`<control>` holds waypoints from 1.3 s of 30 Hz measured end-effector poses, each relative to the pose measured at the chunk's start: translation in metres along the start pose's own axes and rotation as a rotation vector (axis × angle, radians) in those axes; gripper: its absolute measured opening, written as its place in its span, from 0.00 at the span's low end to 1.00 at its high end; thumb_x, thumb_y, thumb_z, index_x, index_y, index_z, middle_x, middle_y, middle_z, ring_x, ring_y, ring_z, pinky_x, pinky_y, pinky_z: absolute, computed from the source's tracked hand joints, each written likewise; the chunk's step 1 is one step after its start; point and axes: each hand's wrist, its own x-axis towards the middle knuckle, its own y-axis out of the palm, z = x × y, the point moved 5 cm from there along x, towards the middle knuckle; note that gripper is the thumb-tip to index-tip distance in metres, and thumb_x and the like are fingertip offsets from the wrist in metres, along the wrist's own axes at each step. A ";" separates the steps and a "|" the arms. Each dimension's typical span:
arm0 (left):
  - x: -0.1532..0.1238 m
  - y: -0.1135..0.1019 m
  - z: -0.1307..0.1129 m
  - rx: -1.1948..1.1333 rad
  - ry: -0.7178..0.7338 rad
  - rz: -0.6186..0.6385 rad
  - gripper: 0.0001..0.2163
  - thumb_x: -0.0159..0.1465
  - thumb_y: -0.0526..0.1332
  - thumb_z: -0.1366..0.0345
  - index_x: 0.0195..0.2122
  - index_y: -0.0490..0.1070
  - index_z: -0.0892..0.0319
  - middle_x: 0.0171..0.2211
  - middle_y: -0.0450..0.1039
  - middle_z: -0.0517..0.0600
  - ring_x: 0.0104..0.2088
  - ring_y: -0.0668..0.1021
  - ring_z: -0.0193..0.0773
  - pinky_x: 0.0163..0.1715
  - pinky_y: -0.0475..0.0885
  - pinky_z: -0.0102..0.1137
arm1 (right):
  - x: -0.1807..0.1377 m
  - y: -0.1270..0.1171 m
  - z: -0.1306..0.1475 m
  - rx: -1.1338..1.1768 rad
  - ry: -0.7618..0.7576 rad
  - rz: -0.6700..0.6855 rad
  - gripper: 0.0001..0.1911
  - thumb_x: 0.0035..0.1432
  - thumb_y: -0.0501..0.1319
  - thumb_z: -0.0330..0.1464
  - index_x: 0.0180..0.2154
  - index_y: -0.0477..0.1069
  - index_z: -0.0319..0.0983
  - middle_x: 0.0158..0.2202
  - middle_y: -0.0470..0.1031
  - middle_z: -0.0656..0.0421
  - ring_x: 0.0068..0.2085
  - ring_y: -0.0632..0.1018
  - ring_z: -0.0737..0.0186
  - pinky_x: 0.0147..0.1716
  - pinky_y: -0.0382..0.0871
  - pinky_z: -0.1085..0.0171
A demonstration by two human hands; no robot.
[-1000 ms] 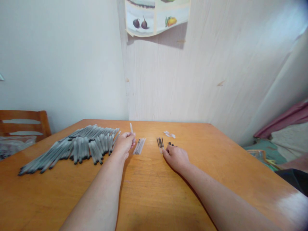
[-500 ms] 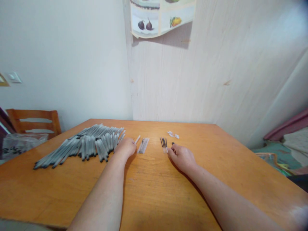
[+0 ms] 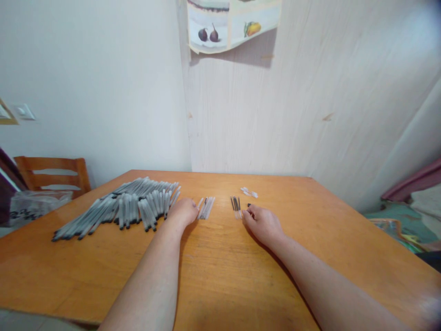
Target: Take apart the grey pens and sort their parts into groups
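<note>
My left hand [image 3: 183, 211] is closed on one end of a clear pen barrel [image 3: 200, 202], whose other end sticks out beyond the fingertips. Right of it lies a row of clear pen barrels [image 3: 208, 208], side by side. My right hand [image 3: 263, 222] rests on the table with its fingers curled together; what is in them, if anything, is hidden. Just left of those fingers lie several dark pen refills [image 3: 235, 203] with pale lower ends. A small black piece [image 3: 249, 204] shows behind the right fingers. Farther back are small clear pen caps [image 3: 248, 192].
A big heap of clear pens with black ends [image 3: 131, 207] covers the left of the wooden table [image 3: 220, 276]. Beyond the left edge are a wooden chair [image 3: 57, 164] and a clear plastic bag [image 3: 41, 204]. A wall [image 3: 220, 128] stands behind the table.
The pen barrel in my left hand has come down beside the row of barrels. My right hand has stayed by the refills, nearly still. The view has shifted slightly.
</note>
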 end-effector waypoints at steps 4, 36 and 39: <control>0.000 0.004 -0.004 0.192 0.066 0.083 0.08 0.46 0.62 0.68 0.12 0.68 0.55 0.15 0.69 0.53 0.27 0.75 0.45 0.31 0.64 0.33 | 0.000 -0.001 0.000 0.014 -0.005 -0.008 0.19 0.65 0.50 0.43 0.29 0.71 0.40 0.26 0.75 0.58 0.28 0.71 0.64 0.25 0.48 0.66; 0.001 -0.030 0.045 0.484 -0.341 -0.387 0.24 0.58 0.54 0.68 0.57 0.70 0.57 0.66 0.56 0.63 0.68 0.47 0.64 0.58 0.39 0.65 | 0.000 0.002 -0.006 0.086 -0.047 0.012 0.18 0.64 0.51 0.42 0.27 0.69 0.40 0.24 0.73 0.58 0.26 0.69 0.65 0.25 0.47 0.66; 0.002 -0.030 0.046 0.498 -0.354 -0.370 0.24 0.59 0.53 0.67 0.57 0.70 0.58 0.66 0.55 0.64 0.68 0.46 0.63 0.59 0.40 0.64 | -0.001 0.001 -0.005 0.092 -0.043 0.011 0.18 0.64 0.51 0.42 0.27 0.69 0.40 0.24 0.73 0.59 0.26 0.69 0.66 0.25 0.47 0.66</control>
